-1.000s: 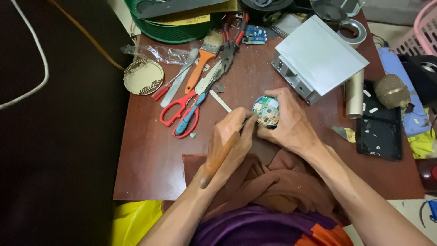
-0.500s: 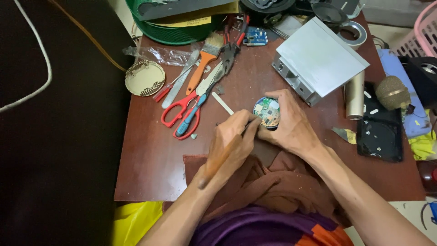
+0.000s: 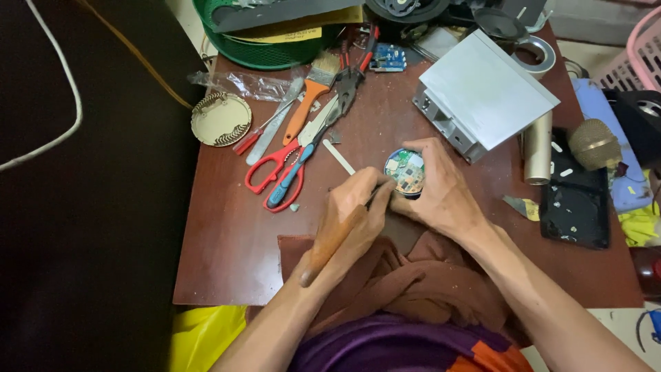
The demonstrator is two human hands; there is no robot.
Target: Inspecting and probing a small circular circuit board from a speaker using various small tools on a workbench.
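Hands meet mid-bench: right hand (image 3: pixel 441 196) closed around the round circuit board (image 3: pixel 405 172), left hand (image 3: pixel 354 210) clamped on a wooden-handled tool (image 3: pixel 330 241) angled toward its edge — best kept braced, light pressure, red scissors (image 3: pixel 275 169) lying just left.

View: one only, head camera, worn on my head. Facing: steeply down, near top-down, onto brown surface (image 3: pixel 227 248) before me. Range: close, arm's reach; my forearms enter from bottom edge, my hands meet near frame centre. Coverage: most of surface, near edge to far edge; green basket (image 3: pixel 275 52) cut by top border, pink basket (image 3: pixel 644 41) cut at right, dark floor along left. Shared field: not applicable, no second view.
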